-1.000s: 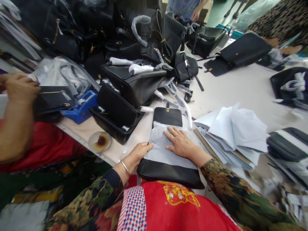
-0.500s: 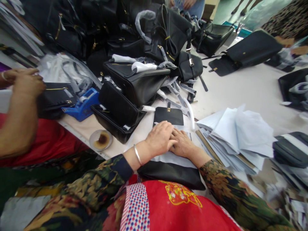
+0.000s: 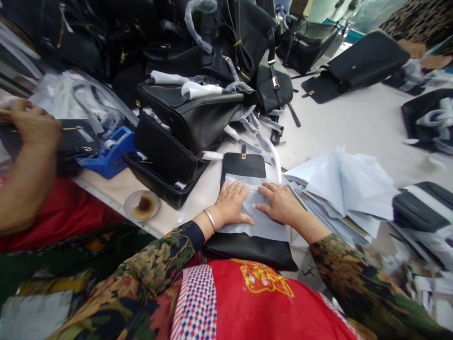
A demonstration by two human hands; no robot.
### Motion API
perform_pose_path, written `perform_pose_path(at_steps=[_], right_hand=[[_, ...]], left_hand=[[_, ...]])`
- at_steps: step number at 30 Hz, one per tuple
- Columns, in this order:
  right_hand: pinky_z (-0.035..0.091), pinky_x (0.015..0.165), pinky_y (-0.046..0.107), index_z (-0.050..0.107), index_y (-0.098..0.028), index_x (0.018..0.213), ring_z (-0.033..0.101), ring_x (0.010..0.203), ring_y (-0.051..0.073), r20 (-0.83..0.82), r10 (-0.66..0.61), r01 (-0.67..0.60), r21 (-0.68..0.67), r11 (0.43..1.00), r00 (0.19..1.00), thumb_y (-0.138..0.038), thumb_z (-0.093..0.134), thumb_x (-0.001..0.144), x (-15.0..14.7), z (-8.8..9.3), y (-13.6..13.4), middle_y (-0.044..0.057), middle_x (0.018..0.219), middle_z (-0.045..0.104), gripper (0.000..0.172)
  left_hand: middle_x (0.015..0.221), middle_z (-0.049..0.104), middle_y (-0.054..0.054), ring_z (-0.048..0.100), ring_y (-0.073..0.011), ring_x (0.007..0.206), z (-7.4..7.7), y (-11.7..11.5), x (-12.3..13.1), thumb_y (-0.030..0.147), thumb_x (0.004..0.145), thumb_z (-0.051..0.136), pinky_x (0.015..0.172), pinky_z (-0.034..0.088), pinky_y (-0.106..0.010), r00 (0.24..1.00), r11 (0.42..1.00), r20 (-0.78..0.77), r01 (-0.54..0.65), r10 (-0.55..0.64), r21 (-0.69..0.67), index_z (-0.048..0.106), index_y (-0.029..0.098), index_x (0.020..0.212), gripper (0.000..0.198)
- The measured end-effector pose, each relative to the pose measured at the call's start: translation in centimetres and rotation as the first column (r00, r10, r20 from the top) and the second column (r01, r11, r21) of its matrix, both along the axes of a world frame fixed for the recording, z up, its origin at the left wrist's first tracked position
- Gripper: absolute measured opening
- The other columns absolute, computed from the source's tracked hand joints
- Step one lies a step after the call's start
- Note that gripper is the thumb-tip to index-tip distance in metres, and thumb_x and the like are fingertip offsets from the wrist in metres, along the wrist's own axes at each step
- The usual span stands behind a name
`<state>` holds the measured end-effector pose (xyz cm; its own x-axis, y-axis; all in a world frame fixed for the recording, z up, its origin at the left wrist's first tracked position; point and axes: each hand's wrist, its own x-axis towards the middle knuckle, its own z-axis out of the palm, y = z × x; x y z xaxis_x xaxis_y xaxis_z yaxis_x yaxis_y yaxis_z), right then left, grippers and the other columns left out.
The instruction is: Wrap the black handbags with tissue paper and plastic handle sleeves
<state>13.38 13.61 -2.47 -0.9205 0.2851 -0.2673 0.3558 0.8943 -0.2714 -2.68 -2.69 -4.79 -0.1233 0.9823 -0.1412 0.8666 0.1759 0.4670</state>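
Observation:
A flat black handbag (image 3: 244, 248) with a gold clasp lies on the table edge right in front of me. A sheet of pale tissue paper (image 3: 258, 215) covers its middle. My left hand (image 3: 231, 204) rests flat on the left part of the paper, fingers stretched out. My right hand (image 3: 279, 202) lies flat on the right part, fingers spread, a short gap between the two hands. Neither hand grips anything.
A stack of pale paper sheets (image 3: 347, 189) lies to the right. Black bags (image 3: 191, 113) pile up behind. A blue tape dispenser (image 3: 109, 153) and a small dish (image 3: 141, 205) sit at left, where another person's hand (image 3: 33, 125) touches a black bag.
My left hand came onto the paper and met the right, then both slid apart across the sheet. The other person's hand shifted slightly at left.

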Motion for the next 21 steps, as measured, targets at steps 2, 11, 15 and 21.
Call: perform_pose_path(at_steps=[2,11,15,21], right_hand=[[0.039,0.108,0.047,0.058,-0.015,0.135,0.050,0.130,0.033,-0.076,-0.094,0.095,0.011,0.995,0.993,-0.044,0.054,0.093,-0.9,0.0,1.6,0.016,0.144,0.053,0.052],[0.047,0.093,0.041,0.058,-0.002,0.124,0.062,0.112,0.033,0.078,-0.644,0.638,0.091,0.765,0.761,-0.032,0.057,0.091,-7.9,-3.4,9.7,0.028,0.119,0.062,0.044],[0.050,0.086,0.037,0.066,-0.004,0.111,0.068,0.101,0.029,0.106,-0.686,0.681,0.088,0.727,0.720,-0.019,0.057,0.089,-9.3,-4.0,10.2,0.025,0.107,0.068,0.029],[0.047,0.098,0.039,0.058,-0.008,0.133,0.061,0.114,0.028,-0.211,-0.554,0.573,0.037,0.819,0.805,-0.017,0.045,0.093,-7.4,-2.0,9.7,0.020,0.122,0.064,0.043]], left_hand=[[0.149,0.043,-0.023,0.030,-0.0417,0.142,0.1,0.0,0.0,0.081,0.056,0.074,0.119,0.007,-0.064,1.000,1.000,0.006,0.001,-0.001,0.001,0.040,0.013,0.148,0.119],[0.151,0.042,-0.023,0.030,-0.0421,0.143,-0.1,-0.2,0.0,0.084,0.054,0.072,0.120,0.004,-0.063,1.000,1.000,0.004,-0.009,0.009,0.004,0.041,0.015,0.147,0.120],[0.150,0.043,-0.023,0.031,-0.0415,0.143,-0.5,-0.3,-0.1,0.085,0.052,0.072,0.120,0.005,-0.063,1.000,1.000,-0.010,-0.013,0.013,0.018,0.042,0.017,0.147,0.121],[0.151,0.041,-0.024,0.030,-0.0415,0.144,-0.5,-0.3,-0.1,0.084,0.054,0.072,0.119,0.005,-0.064,1.000,1.000,-0.002,-0.003,0.003,0.023,0.040,0.015,0.148,0.121]])
